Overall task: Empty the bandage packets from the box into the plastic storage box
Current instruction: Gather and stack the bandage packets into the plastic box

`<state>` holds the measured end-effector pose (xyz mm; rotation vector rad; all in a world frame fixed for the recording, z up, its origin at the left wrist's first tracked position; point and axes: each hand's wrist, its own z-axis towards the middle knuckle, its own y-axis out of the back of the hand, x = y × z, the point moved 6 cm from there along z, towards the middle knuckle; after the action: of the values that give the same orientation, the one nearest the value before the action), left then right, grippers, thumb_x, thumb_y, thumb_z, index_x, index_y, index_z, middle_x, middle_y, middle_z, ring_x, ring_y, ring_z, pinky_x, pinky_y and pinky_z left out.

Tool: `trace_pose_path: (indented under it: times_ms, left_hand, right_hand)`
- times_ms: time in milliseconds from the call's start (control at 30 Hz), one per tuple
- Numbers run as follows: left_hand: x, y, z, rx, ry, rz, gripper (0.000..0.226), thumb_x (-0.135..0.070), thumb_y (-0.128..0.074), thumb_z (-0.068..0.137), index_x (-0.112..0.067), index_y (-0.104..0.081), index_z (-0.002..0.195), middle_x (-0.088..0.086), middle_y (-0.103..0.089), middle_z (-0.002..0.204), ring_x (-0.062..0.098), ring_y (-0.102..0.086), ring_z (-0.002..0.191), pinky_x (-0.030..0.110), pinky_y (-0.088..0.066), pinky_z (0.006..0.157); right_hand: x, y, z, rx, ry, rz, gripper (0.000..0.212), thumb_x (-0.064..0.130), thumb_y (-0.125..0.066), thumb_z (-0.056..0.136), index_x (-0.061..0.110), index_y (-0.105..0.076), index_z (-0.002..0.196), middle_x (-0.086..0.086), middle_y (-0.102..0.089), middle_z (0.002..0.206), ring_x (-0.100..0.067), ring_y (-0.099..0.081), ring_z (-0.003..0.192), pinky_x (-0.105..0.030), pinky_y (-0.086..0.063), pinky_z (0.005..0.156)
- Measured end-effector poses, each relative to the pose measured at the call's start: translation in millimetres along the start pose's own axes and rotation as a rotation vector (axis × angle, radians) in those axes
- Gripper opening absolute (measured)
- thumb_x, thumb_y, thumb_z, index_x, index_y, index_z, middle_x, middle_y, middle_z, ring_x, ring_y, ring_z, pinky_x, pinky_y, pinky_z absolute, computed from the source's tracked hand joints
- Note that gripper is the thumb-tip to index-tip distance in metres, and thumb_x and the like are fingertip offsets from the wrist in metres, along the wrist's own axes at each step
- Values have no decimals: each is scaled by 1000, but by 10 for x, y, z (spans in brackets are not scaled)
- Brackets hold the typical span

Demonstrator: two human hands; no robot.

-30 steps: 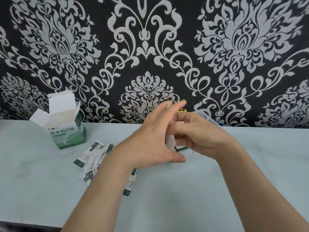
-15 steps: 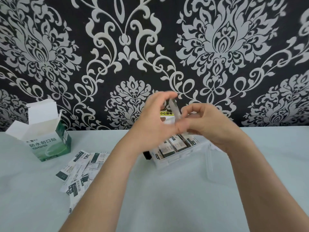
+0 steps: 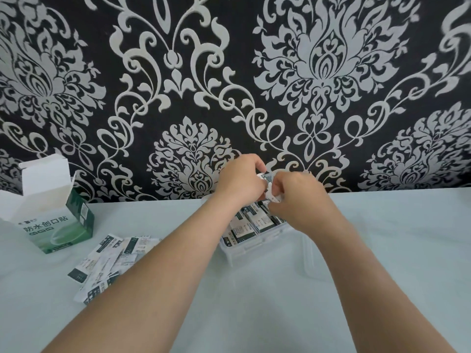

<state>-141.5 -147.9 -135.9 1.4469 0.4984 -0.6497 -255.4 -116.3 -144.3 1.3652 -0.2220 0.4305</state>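
Observation:
A clear plastic storage box [image 3: 251,247] sits on the table near the wall, with several bandage packets [image 3: 251,225] lying inside it. Both my hands hover over its far end. My left hand [image 3: 238,180] and my right hand [image 3: 297,197] together pinch a bandage packet [image 3: 267,186] held upright between them. The green and white bandage box [image 3: 54,220] stands open at the far left, flaps up. A loose pile of packets [image 3: 109,261] lies on the table between the box and my left forearm, partly hidden by it.
The transparent lid [image 3: 309,261] of the storage box lies flat on the table just right of it. A black wall with a silver pattern [image 3: 229,85] rises directly behind the table. The pale table surface [image 3: 254,314] stretches toward me.
My hands have shifted toward the far end of the storage box and closed more tightly on the packet. The view has tilted and moved, so the storage box and its contents show more.

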Motion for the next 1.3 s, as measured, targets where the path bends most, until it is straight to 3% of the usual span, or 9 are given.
trace_pose_path:
  times_ms: [133, 267, 567, 667, 767, 900, 1000, 1167, 1300]
  left_hand:
    - [0, 67, -72, -19, -95, 217, 22, -8, -66, 84, -20, -57, 100, -2, -66, 95, 21, -67, 84, 41, -56, 78]
    - [66, -12, -177, 114, -135, 375, 23, -5, -60, 85, -22, -73, 89, -5, -68, 92, 18, -63, 93, 33, -53, 84]
    - [220, -222, -195, 294, -188, 470, 30, -12, -53, 85, -30, -75, 94, 1, -70, 100, 27, -62, 92, 39, -55, 80]
    - [235, -272, -187, 314, -188, 518, 20, -14, -51, 87, -25, -65, 77, 2, -63, 86, 28, -59, 86, 35, -50, 66]
    - [252, -288, -172, 314, -180, 546, 30, -15, -51, 87, -26, -42, 62, 0, -51, 75, 28, -57, 83, 31, -41, 60]
    - [233, -288, -187, 331, -202, 531, 21, -11, -49, 87, -26, -60, 78, 2, -58, 85, 25, -55, 85, 29, -41, 62]
    - [240, -274, -167, 322, -239, 469, 39, -6, -51, 85, -32, -74, 102, -4, -68, 99, 23, -59, 89, 32, -53, 73]
    - [253, -225, -147, 256, -252, 463, 32, -5, -57, 84, -27, -76, 98, -2, -70, 104, 21, -62, 97, 32, -53, 81]
    - [244, -214, -160, 246, -261, 483, 29, -4, -58, 85, -24, -77, 95, 0, -69, 102, 21, -62, 96, 33, -53, 82]
  right_hand:
    - [39, -36, 5, 51, -54, -134, 19, 18, -69, 78, 16, -52, 86, -5, -59, 88, -26, -56, 82, -29, -39, 66]
    - [87, -134, 3, 77, -84, -259, 22, 13, -66, 82, 16, -47, 93, -7, -59, 94, -28, -57, 86, -29, -37, 66]
    - [236, -204, 112, 203, -5, -482, 29, 18, -55, 90, 9, -55, 117, -11, -59, 116, -30, -58, 108, -30, -39, 72]
    - [277, -234, 164, 246, 23, -550, 28, 18, -54, 90, 13, -59, 117, -6, -60, 118, -28, -58, 109, -30, -42, 69]
    - [324, -266, 193, 284, 93, -689, 29, 23, -56, 90, 19, -59, 118, 0, -60, 118, -22, -60, 106, -30, -40, 63]
    - [316, -299, 248, 330, 129, -753, 28, 20, -53, 91, 18, -58, 118, 1, -60, 116, -21, -60, 104, -29, -36, 59]
    - [238, -307, 278, 371, 77, -661, 28, 20, -57, 88, 14, -60, 116, -3, -59, 112, -25, -58, 101, -33, -49, 70]
    - [153, -348, 312, 369, 80, -593, 23, 21, -73, 79, 19, -53, 90, -1, -48, 89, -25, -52, 88, -31, -47, 68]
    - [129, -389, 324, 353, 72, -552, 29, 13, -70, 80, 14, -59, 107, -1, -43, 88, -26, -53, 90, -36, -52, 74]
